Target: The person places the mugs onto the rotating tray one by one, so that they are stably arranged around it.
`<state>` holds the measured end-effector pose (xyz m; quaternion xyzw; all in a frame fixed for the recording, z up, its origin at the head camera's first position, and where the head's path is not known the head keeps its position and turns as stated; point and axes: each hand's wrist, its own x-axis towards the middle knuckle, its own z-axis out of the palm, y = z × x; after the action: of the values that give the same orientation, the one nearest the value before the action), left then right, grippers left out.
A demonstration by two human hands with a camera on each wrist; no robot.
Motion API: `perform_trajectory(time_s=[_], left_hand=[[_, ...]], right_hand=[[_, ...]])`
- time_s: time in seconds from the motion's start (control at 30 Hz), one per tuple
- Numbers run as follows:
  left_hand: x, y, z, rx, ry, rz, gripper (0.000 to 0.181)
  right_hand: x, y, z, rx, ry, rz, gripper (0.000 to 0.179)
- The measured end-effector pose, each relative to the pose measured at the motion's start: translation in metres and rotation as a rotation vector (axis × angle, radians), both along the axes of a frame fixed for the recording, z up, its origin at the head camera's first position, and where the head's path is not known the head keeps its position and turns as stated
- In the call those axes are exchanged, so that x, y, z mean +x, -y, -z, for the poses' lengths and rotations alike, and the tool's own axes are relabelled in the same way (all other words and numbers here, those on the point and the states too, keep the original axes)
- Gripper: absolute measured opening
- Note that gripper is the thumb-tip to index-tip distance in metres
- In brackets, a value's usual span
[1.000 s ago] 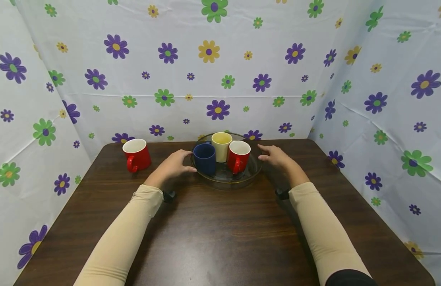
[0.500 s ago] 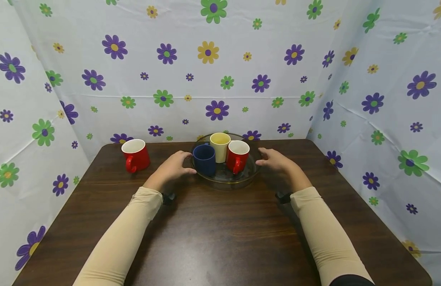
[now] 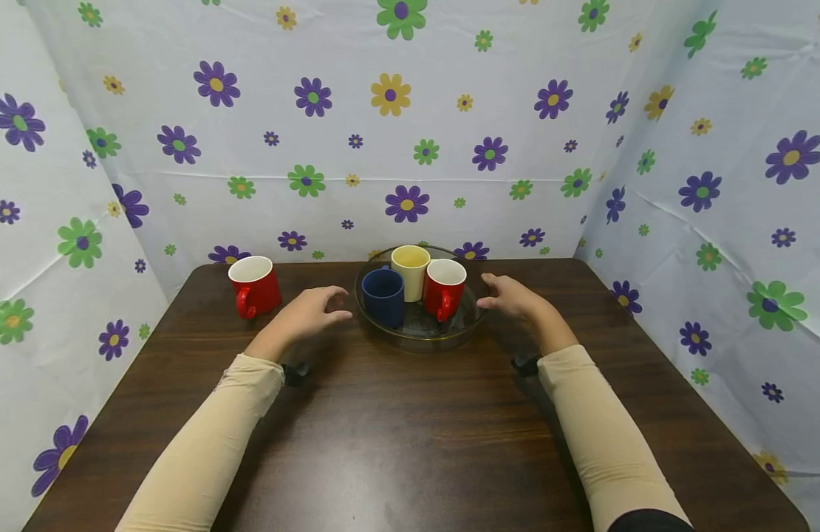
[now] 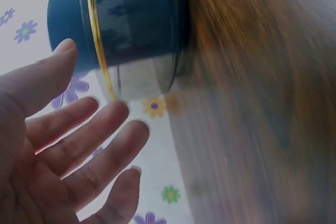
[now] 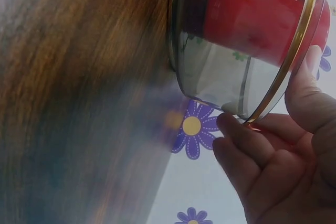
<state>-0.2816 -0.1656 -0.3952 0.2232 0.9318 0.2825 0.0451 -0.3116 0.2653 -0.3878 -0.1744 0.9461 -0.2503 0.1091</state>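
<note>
A round clear glass bowl [image 3: 426, 340] with a gold rim stands towards the back of the table. Inside it are a blue mug [image 3: 383, 298], a pale yellow mug [image 3: 411, 273] and a red mug [image 3: 445, 290] with a white inside. My left hand [image 3: 308, 316] is apart from the bowl on its left side, fingers spread and loosely bent, holding nothing. At the bowl's right side, my right hand [image 3: 516, 301] holds the rim; in the right wrist view its thumb [image 5: 307, 80] lies at the gold edge and its fingers are against the glass.
A second red mug [image 3: 255, 287] stands on the dark wooden table [image 3: 397, 428] at the back left, left of my left hand. A white flowered cloth [image 3: 250, 111] hangs close behind the table and along both sides.
My left hand has let go of the bowl's left side and moved left, away from it. The right hand has closed in on the rim. The bowl and mugs stay put.
</note>
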Motion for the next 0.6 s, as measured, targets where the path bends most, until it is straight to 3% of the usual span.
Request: perform_trajectory(time_s=[0.17, 0.3, 0.47, 0.6], left_hand=[[0.011, 0.026, -0.005, -0.058, -0.078, -0.037, 0.037], [0.021, 0.051, -0.013, -0.096, -0.125, -0.155, 0.033], [0.035, 0.078, -0.023, -0.137, -0.177, -0.414, 0.035], [0.04, 0.093, -0.026, -0.148, -0.175, -0.615, 0.037]], right_hand=[[-0.001, -0.006, 0.001, -0.026, -0.009, -0.022, 0.073], [-0.003, -0.01, 0.003, -0.031, -0.021, -0.032, 0.071], [-0.005, -0.009, 0.004, -0.029, -0.01, -0.046, 0.071], [-0.005, -0.007, 0.003, -0.031, -0.001, -0.044, 0.071]])
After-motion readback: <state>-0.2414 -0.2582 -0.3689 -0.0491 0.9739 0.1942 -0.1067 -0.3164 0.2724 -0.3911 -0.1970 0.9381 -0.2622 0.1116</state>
